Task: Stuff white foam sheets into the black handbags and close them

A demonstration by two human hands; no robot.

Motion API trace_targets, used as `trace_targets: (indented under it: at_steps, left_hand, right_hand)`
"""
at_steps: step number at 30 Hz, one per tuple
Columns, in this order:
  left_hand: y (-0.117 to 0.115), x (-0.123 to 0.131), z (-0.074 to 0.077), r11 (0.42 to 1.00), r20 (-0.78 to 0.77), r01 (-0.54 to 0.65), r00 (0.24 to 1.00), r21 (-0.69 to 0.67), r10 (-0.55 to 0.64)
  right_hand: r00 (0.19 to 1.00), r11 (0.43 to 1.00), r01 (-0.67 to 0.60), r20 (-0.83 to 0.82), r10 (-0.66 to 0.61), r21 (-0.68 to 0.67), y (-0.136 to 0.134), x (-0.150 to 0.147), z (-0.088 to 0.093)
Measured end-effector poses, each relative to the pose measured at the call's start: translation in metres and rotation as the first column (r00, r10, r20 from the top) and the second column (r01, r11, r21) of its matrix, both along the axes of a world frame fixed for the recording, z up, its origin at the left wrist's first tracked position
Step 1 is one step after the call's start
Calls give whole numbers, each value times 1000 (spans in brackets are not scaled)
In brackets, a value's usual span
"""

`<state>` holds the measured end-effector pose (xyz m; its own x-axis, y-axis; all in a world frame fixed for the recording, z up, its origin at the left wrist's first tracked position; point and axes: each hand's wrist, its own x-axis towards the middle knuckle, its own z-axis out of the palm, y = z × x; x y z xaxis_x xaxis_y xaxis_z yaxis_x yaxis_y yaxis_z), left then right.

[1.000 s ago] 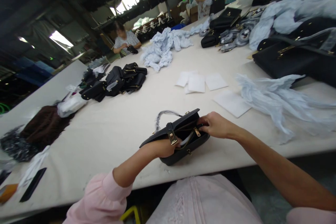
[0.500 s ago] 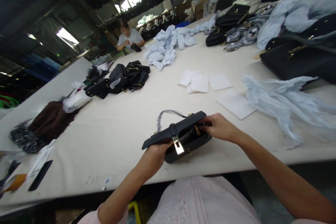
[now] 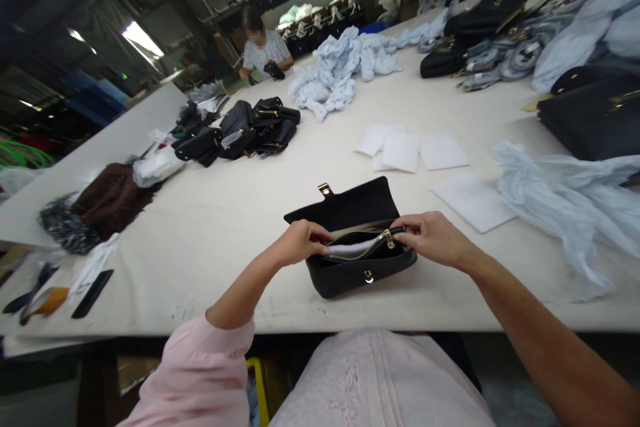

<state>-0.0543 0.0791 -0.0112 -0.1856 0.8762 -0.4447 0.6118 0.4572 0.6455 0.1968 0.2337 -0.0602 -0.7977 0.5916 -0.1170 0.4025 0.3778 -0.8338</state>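
Note:
A small black handbag (image 3: 360, 275) stands on the table in front of me, its flap (image 3: 350, 208) thrown back to the far side with a gold clasp plate (image 3: 325, 191) on its edge. Its zipped mouth is spread apart, and something white (image 3: 355, 248) shows inside. My left hand (image 3: 304, 242) pinches the left end of the opening. At the right end, my right hand (image 3: 431, 237) grips the rim beside the gold zip pull (image 3: 389, 238). Both sets of fingers are closed, with the tips partly hidden in the bag.
White sheets (image 3: 400, 152) lie beyond the bag, with pale blue wrapping (image 3: 550, 193) to the right. Black bags (image 3: 250, 127) are heaped at the far left, near a brown fabric bundle (image 3: 113, 203). A black bag (image 3: 590, 117) lies far right. Another person (image 3: 265, 50) sits across the table.
The flap was over the bag's mouth and has swung back to the far side. My left hand came out from under it to the left end of the opening. The view shifted slightly.

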Motion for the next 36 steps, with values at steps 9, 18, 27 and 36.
trace_targets:
  at_steps: [9,18,27,36]
  left_hand:
    - [7,5,-24,985,45,36,999,-168,-28]
    - [-11,41,3,991,-334,127,936,28,-111]
    - [21,97,-1,861,-405,354,893,366,-196]
    - [47,91,-21,642,-740,715,584,276,-333]
  right_hand:
    - [1000,1000,-5,-1,5,30,-7,4,-2]
    - [1000,1000,-10,-11,10,-3,-1,-2,11]
    - [999,998,33,-30,-32,50,2,-10,5]
    - [995,996,-46,-80,52,79,-5,7,8]
